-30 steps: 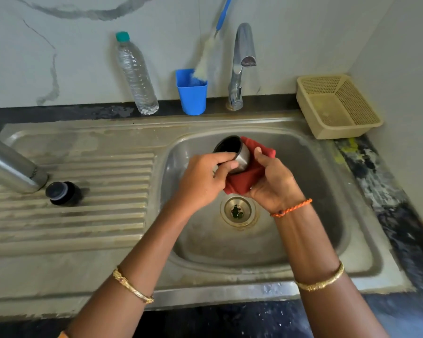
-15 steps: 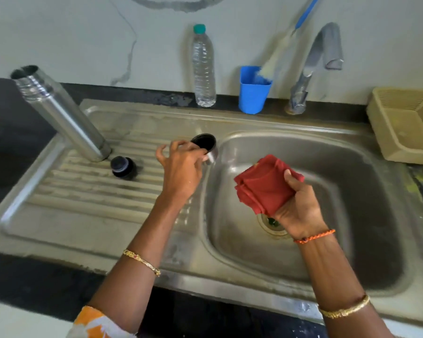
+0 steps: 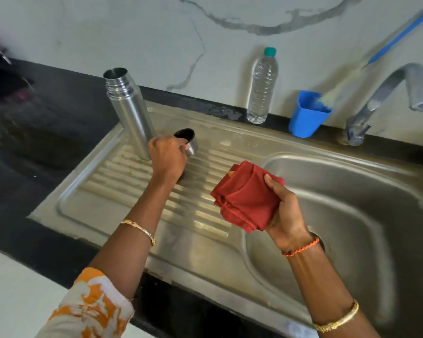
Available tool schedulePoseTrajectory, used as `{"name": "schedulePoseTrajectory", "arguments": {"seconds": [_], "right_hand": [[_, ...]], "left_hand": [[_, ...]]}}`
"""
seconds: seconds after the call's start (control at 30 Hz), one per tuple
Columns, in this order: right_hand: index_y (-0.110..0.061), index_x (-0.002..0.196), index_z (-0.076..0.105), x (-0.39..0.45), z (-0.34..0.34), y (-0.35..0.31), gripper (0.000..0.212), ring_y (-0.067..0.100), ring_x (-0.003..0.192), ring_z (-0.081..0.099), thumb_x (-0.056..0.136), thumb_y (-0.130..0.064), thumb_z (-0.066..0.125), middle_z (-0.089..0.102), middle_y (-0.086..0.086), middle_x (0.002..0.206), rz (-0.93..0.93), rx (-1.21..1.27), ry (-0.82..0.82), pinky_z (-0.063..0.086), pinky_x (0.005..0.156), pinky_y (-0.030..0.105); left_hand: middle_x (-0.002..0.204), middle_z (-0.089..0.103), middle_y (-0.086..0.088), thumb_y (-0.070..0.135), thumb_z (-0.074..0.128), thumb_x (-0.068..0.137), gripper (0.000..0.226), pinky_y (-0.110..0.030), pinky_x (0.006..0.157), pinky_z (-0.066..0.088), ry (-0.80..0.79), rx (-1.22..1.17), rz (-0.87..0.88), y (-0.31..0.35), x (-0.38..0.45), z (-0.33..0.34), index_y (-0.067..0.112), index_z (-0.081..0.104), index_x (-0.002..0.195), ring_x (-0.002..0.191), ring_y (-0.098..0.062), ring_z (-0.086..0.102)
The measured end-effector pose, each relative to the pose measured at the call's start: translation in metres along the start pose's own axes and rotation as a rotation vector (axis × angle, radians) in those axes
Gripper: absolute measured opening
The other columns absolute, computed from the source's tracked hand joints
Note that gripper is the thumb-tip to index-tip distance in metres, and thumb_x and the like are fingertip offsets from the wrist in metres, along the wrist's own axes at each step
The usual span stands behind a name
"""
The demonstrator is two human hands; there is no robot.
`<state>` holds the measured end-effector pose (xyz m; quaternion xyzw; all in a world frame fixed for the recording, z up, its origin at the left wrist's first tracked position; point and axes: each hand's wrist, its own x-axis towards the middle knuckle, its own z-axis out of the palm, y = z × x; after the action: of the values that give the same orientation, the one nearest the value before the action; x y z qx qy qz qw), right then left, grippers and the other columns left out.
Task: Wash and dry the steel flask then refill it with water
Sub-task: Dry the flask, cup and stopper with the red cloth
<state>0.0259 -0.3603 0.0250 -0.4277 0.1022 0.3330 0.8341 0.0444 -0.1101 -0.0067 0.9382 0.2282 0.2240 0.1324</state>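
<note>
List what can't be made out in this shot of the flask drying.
Head view only:
- Flask inside: wet or dry can't be told; the mouth faces away.
- Steel cap: mostly covered by the left hand.
- Drain: hidden behind the right hand holding the red cloth.
- Brush handle: cut off at the edge.

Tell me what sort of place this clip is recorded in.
Most likely a home kitchen, at the washing-up spot. A steel sink with a ribbed drainboard is set into a dark counter, a tap stands behind the sink, and a steel flask stands on the drainboard.
</note>
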Motion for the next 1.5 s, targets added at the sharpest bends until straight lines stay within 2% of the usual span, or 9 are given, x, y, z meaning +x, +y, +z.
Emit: {"name": "schedulePoseTrajectory", "arguments": {"seconds": [0.1, 0.23, 0.5, 0.7, 0.9, 0.97, 1.1, 1.33, 1.5], "right_hand": [[-0.007, 0.104, 0.072, 0.006, 0.016, 0.007, 0.034, 0.027, 0.095, 0.07, 0.097, -0.022, 0.042, 0.071, 0.013, 0.107, -0.006, 0.031, 0.008, 0.054, 0.085, 0.045], [-0.006, 0.129, 0.056, 0.017, 0.033, 0.017, 0.04, 0.033, 0.111, 0.062, 0.093, -0.023, 0.05, 0.065, 0.014, 0.121, -0.068, 0.07, 0.095, 0.046, 0.099, 0.054], [-0.005, 0.131, 0.054, 0.032, 0.06, 0.041, 0.057, 0.049, 0.116, 0.054, 0.077, -0.021, 0.062, 0.058, 0.021, 0.129, -0.196, 0.081, 0.167, 0.039, 0.098, 0.066], [-0.002, 0.13, 0.053, 0.039, 0.076, 0.066, 0.052, 0.049, 0.115, 0.054, 0.08, -0.016, 0.052, 0.057, 0.023, 0.13, -0.241, 0.126, 0.193, 0.04, 0.096, 0.066], [-0.001, 0.129, 0.054, 0.028, 0.085, 0.073, 0.047, 0.047, 0.115, 0.055, 0.085, -0.015, 0.046, 0.06, 0.022, 0.126, -0.246, 0.124, 0.269, 0.035, 0.1, 0.068], [-0.002, 0.125, 0.058, 0.019, 0.075, 0.076, 0.043, 0.046, 0.114, 0.056, 0.086, -0.013, 0.046, 0.061, 0.02, 0.125, -0.218, 0.121, 0.311, 0.036, 0.101, 0.065], [-0.003, 0.121, 0.059, 0.005, 0.061, 0.089, 0.038, 0.047, 0.109, 0.059, 0.085, -0.009, 0.047, 0.063, 0.022, 0.121, -0.172, 0.131, 0.379, 0.044, 0.093, 0.065], [-0.006, 0.125, 0.059, -0.007, 0.06, 0.104, 0.046, 0.048, 0.108, 0.06, 0.08, -0.009, 0.053, 0.064, 0.02, 0.12, -0.121, 0.113, 0.417, 0.042, 0.095, 0.066], [-0.008, 0.124, 0.058, -0.013, 0.065, 0.101, 0.042, 0.047, 0.106, 0.061, 0.083, -0.008, 0.053, 0.065, 0.021, 0.117, -0.102, 0.109, 0.428, 0.045, 0.092, 0.065]], "left_hand": [[0.085, 0.073, -0.008, 0.002, 0.057, 0.086, 0.023, -0.037, 0.088, 0.038, -0.03, -0.028, 0.039, -0.012, 0.004, 0.001, 0.012, 0.078, 0.089, 0.084, -0.027, 0.065], [0.083, 0.074, -0.011, -0.004, 0.06, 0.083, 0.022, -0.035, 0.077, 0.051, -0.091, -0.059, 0.147, -0.027, 0.012, 0.0, 0.008, 0.078, 0.085, 0.077, -0.028, 0.067], [0.091, 0.075, -0.007, 0.01, 0.06, 0.091, 0.018, -0.037, 0.077, 0.052, -0.159, -0.077, 0.298, -0.049, 0.027, -0.005, 0.013, 0.077, 0.097, 0.085, -0.025, 0.066], [0.098, 0.072, -0.011, 0.013, 0.058, 0.094, 0.02, -0.038, 0.078, 0.05, -0.249, -0.06, 0.418, -0.06, 0.031, -0.007, 0.011, 0.074, 0.106, 0.095, -0.028, 0.062], [0.11, 0.068, -0.009, 0.019, 0.065, 0.091, 0.028, -0.037, 0.091, 0.049, -0.185, -0.283, 0.421, -0.066, 0.017, -0.035, 0.01, 0.067, 0.117, 0.106, -0.027, 0.058], [0.107, 0.069, -0.007, 0.02, 0.064, 0.09, 0.025, -0.034, 0.09, 0.048, -0.157, -0.34, 0.432, -0.078, 0.002, -0.045, 0.011, 0.069, 0.113, 0.103, -0.025, 0.058], [0.106, 0.065, -0.008, 0.024, 0.071, 0.084, 0.03, -0.043, 0.082, 0.051, -0.205, -0.312, 0.416, -0.104, -0.028, -0.035, 0.01, 0.068, 0.112, 0.098, -0.03, 0.059], [0.124, 0.058, -0.007, 0.048, 0.066, 0.084, 0.057, -0.038, 0.084, 0.045, -0.335, -0.274, 0.15, -0.089, -0.026, -0.022, 0.011, 0.058, 0.126, 0.117, -0.027, 0.052], [0.105, 0.064, -0.008, 0.046, 0.069, 0.083, 0.04, -0.035, 0.072, 0.048, -0.347, -0.304, 0.104, -0.084, -0.021, -0.018, 0.011, 0.067, 0.103, 0.099, -0.026, 0.06]]}}
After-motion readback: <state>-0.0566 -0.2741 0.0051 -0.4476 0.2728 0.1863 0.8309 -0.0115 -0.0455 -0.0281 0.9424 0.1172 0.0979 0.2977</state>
